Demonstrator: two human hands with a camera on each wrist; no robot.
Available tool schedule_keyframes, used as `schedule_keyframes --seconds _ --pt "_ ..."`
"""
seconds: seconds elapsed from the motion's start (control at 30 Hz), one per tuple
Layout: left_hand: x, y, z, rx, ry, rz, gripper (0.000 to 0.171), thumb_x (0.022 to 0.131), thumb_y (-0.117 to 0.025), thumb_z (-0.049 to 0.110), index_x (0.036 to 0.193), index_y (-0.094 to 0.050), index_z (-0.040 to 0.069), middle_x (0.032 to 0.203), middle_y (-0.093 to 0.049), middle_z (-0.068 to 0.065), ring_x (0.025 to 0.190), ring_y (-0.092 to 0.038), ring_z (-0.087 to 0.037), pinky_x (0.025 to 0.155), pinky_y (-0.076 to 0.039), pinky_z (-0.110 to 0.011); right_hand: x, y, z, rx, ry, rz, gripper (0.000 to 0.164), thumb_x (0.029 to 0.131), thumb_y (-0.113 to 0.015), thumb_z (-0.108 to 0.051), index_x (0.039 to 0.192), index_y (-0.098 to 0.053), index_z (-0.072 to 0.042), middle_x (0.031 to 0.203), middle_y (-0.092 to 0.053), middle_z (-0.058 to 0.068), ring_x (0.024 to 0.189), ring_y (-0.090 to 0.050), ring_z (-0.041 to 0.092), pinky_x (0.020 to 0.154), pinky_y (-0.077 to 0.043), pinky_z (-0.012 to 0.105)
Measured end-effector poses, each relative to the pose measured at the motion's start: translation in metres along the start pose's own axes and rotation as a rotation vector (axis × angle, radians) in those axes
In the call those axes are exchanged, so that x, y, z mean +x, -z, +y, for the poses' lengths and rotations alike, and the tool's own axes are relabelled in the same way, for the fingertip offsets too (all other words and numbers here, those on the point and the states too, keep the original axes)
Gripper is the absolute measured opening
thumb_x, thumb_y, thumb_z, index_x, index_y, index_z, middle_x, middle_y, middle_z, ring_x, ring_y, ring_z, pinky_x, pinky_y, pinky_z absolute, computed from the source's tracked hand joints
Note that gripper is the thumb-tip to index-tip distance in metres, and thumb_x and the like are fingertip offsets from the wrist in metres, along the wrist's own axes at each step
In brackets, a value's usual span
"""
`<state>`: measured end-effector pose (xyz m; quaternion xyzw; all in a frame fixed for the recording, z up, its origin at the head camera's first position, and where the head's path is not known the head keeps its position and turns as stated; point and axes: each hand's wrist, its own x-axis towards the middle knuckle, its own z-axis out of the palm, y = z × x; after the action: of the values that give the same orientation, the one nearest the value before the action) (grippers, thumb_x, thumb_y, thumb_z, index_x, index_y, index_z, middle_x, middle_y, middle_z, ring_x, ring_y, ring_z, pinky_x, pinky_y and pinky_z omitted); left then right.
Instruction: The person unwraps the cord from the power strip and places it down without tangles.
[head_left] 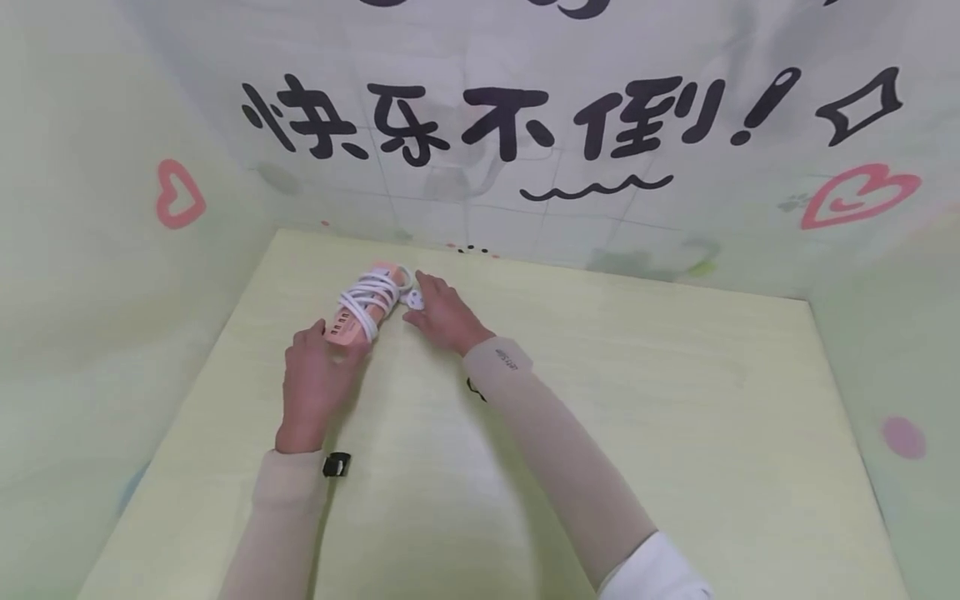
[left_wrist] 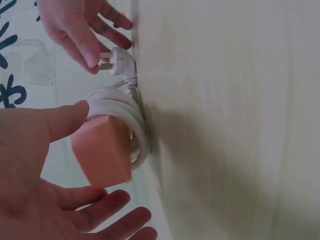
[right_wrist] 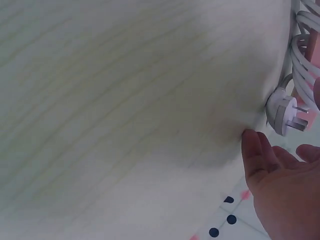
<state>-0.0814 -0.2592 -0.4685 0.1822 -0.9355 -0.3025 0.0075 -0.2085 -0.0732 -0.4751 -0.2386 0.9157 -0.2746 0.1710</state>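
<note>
A pink-orange power strip (head_left: 347,328) lies slantwise on the table, its white cord (head_left: 372,290) wound around it in several loops. At its near end is my left hand (head_left: 317,379). The left wrist view shows that thumb (left_wrist: 70,119) right at the cord loops, with the relaxed fingers spread on the strip's other side. The white plug (right_wrist: 285,114) rests on the table beside the far end, its metal prongs bare. My right hand (head_left: 447,317) is close to the plug, fingers extended and nothing held between them.
The pale wood-grain table (head_left: 600,417) stretches toward me and to the right. Behind its far edge stands a printed backdrop (head_left: 465,192) with large black characters. More printed cloth (head_left: 90,275) with a pink heart borders the left side, and another panel (head_left: 900,358) the right.
</note>
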Motion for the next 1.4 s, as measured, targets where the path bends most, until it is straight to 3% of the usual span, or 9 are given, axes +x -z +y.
schedule_keyframes --seconds 0.2,0.33,0.47,0.73,0.9,1.17,1.4 --pt "0.002 -0.012 0.002 -0.085 -0.011 0.030 0.080 0.096 -0.064 0.048 0.151 -0.039 -0.004 0.137 -0.053 -0.028 0.115 -0.055 -0.042 0.086 -0.053 -0.060 0.005 0.000 -0.003 -0.022 0.000 0.048 0.078 0.104 -0.057 -0.038 0.164 -0.015 -0.011 0.166 -0.032 0.012 0.151 -0.036 0.031 0.126 -0.034 0.042" --pt "0.003 -0.014 0.004 -0.116 -0.039 0.036 0.075 0.097 -0.064 0.048 0.149 -0.043 -0.003 0.133 -0.057 -0.025 0.113 -0.057 -0.039 0.086 -0.054 -0.059 0.008 0.000 -0.005 -0.034 0.029 0.058 0.077 0.104 -0.057 -0.034 0.164 -0.014 -0.014 0.167 -0.032 0.009 0.150 -0.038 0.030 0.126 -0.034 0.042" --pt "0.005 -0.014 0.005 -0.121 -0.047 0.028 0.075 0.098 -0.063 0.048 0.149 -0.042 -0.003 0.132 -0.057 -0.023 0.113 -0.057 -0.037 0.089 -0.052 -0.057 0.011 -0.001 -0.005 -0.028 0.037 0.059 0.075 0.104 -0.058 -0.029 0.164 -0.015 -0.016 0.166 -0.034 0.005 0.147 -0.040 0.026 0.125 -0.036 0.039" --pt "0.004 -0.008 0.009 -0.084 -0.047 0.020 0.069 0.100 -0.062 0.040 0.149 -0.042 -0.005 0.122 -0.057 -0.021 0.098 -0.057 -0.033 0.076 -0.052 -0.043 0.017 0.001 -0.006 0.034 0.059 0.064 0.076 0.103 -0.059 -0.018 0.164 -0.014 -0.009 0.163 -0.039 0.006 0.153 -0.034 0.020 0.130 -0.025 0.037" --pt "0.004 -0.008 0.010 -0.067 -0.062 0.033 0.067 0.100 -0.063 0.037 0.148 -0.043 -0.006 0.124 -0.057 -0.023 0.100 -0.058 -0.035 0.080 -0.053 -0.049 0.018 0.003 -0.004 0.108 0.041 0.083 0.075 0.101 -0.061 -0.015 0.162 -0.019 -0.007 0.155 -0.047 0.006 0.149 -0.039 0.021 0.129 -0.027 0.038" --pt "0.002 -0.012 0.010 -0.081 -0.069 0.033 0.060 0.097 -0.068 0.029 0.142 -0.049 -0.005 0.128 -0.059 -0.024 0.111 -0.059 -0.039 0.094 -0.052 -0.057 0.008 0.002 0.009 0.179 0.040 0.070 0.059 0.103 -0.055 -0.014 0.157 -0.032 -0.004 0.156 -0.043 0.013 0.148 -0.041 0.024 0.127 -0.033 0.035" --pt "0.008 -0.013 0.015 -0.171 -0.195 0.061 0.059 0.094 -0.074 0.022 0.143 -0.050 -0.001 0.122 -0.058 -0.020 0.107 -0.060 -0.033 0.091 -0.058 -0.048 -0.012 0.017 0.027 0.282 0.077 0.135 0.055 0.102 -0.056 -0.011 0.153 -0.036 -0.004 0.149 -0.045 0.014 0.141 -0.046 0.027 0.122 -0.039 0.040"
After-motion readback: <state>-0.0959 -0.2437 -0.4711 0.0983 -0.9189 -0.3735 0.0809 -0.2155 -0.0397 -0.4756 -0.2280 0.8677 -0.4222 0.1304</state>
